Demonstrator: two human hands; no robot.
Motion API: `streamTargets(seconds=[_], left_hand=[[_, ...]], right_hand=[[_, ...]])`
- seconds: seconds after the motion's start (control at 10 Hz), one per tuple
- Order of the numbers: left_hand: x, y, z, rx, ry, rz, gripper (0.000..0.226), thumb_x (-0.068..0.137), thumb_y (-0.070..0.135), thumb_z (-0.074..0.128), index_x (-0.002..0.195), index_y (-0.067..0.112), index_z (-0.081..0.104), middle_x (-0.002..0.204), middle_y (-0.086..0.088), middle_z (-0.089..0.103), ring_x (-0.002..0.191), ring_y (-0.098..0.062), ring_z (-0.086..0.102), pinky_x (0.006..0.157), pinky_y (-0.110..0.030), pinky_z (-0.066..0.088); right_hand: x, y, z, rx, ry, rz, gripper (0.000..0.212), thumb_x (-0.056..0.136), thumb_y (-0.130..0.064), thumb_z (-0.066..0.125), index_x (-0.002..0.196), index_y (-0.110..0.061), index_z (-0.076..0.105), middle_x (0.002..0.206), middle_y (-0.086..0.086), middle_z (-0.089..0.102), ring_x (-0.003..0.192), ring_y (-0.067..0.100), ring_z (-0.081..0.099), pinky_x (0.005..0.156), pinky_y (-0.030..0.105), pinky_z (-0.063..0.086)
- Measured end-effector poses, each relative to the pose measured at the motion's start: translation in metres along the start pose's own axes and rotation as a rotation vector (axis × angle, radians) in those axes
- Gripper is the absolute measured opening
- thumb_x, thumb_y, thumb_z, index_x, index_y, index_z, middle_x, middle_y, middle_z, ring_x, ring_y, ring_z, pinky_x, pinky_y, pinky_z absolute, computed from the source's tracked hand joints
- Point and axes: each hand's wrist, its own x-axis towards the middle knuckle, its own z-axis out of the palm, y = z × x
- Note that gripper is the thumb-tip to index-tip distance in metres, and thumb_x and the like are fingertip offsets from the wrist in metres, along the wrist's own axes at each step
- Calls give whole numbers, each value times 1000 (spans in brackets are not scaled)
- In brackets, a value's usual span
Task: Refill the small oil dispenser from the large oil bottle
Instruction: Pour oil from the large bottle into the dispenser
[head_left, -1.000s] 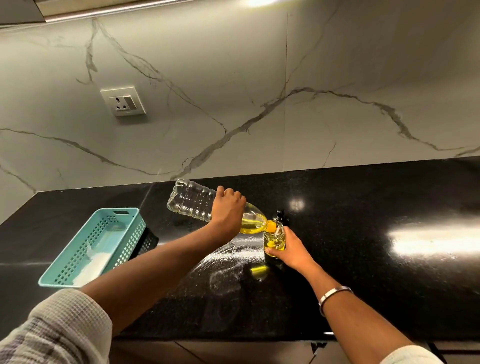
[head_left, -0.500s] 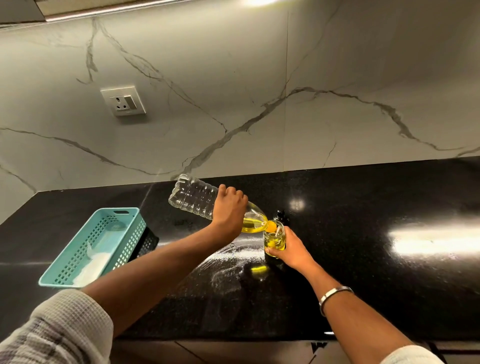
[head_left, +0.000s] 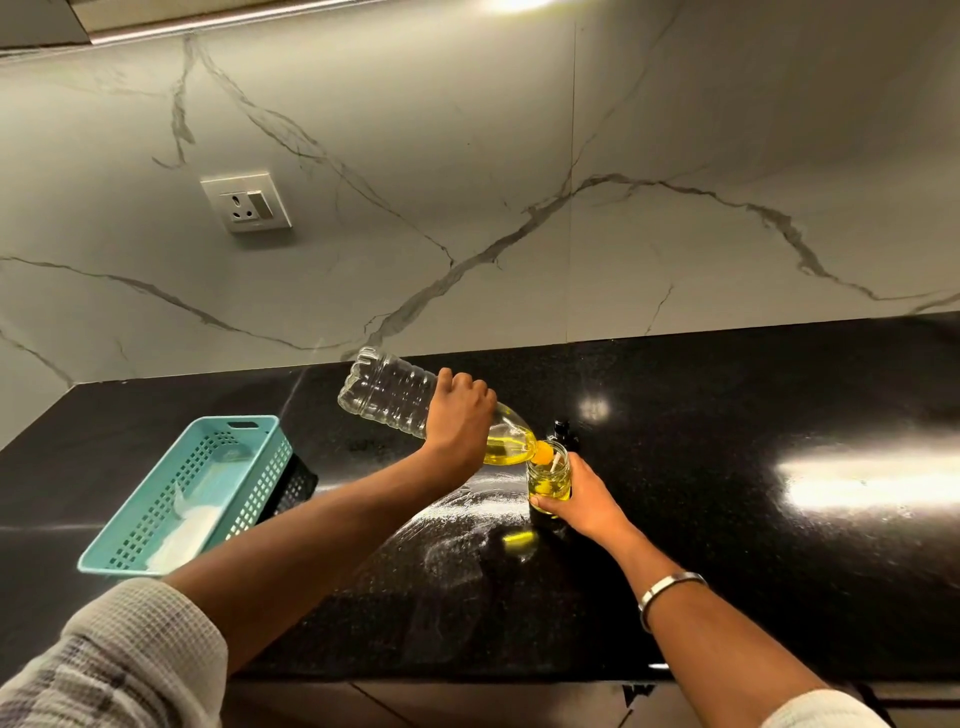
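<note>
Yellow oil pools at neck of large oil bottle (head_left: 395, 397), tipped steeper than second ago; left hand (head_left: 460, 415) grips it, right hand (head_left: 584, 501) clasps small oil dispenser (head_left: 549, 480); bottle nearly drained.

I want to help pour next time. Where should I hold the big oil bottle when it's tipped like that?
Probably hold the large oil bottle round its ribbed middle, coming from above, as the left hand does now. The ribs should help against slipping, and the neck stays free over the small dispenser, which the right hand steadies on the counter.
</note>
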Motion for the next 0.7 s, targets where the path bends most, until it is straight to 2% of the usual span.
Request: streamTargets(seconds=[0.7], left_hand=[[1,0,0,-14,0,-7,38,91,19,58,128,15,49,126,-5,53,119,-25,45,112,-41,20]], right_hand=[[1,2,1,6,-3,-8,62,68,-26,85,119,-19,51,116,0,56,109,14,55,97,31,44]])
